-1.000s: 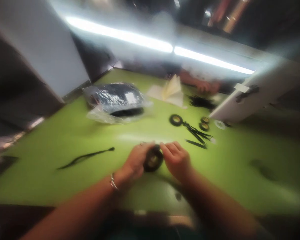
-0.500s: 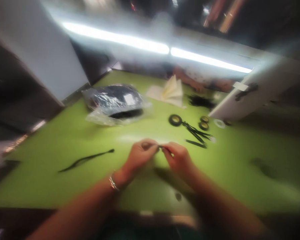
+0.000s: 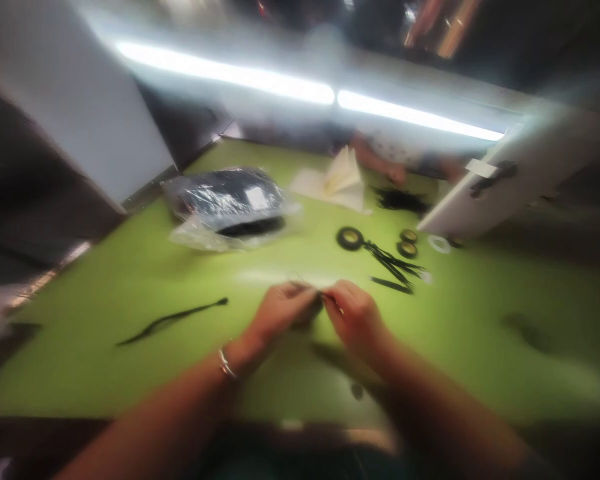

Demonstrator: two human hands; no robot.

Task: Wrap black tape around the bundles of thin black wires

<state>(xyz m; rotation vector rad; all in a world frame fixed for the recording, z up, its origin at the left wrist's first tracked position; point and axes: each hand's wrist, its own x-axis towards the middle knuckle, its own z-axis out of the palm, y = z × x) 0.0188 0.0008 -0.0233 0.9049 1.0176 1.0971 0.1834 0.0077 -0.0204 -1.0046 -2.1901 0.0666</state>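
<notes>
My left hand (image 3: pixel 286 307) and my right hand (image 3: pixel 351 308) meet at the centre, just above the green table. Their fingertips pinch a thin dark piece (image 3: pixel 321 295), which may be the end of a wire; the fingers cover most of it. A faint thin loop shows above my left knuckles. To the left lies a black cable (image 3: pixel 173 318) with a small connector at its right end. Beyond my right hand are a bundle of black cables (image 3: pixel 391 261), a short black strip (image 3: pixel 391 285) and a large roll of black tape (image 3: pixel 350 238).
A clear plastic bag (image 3: pixel 235 203) of dark items lies at the back left, near an open booklet (image 3: pixel 343 180). Two small tape rolls (image 3: pixel 407 244) and a white ring (image 3: pixel 439 244) lie by a white panel (image 3: pixel 480 193). A co-worker's hand (image 3: pixel 395 175) rests across the table.
My left fingers have curled further over the thin dark piece, hiding more of it, and a dark patch shows below them. My right hand stays almost in place.
</notes>
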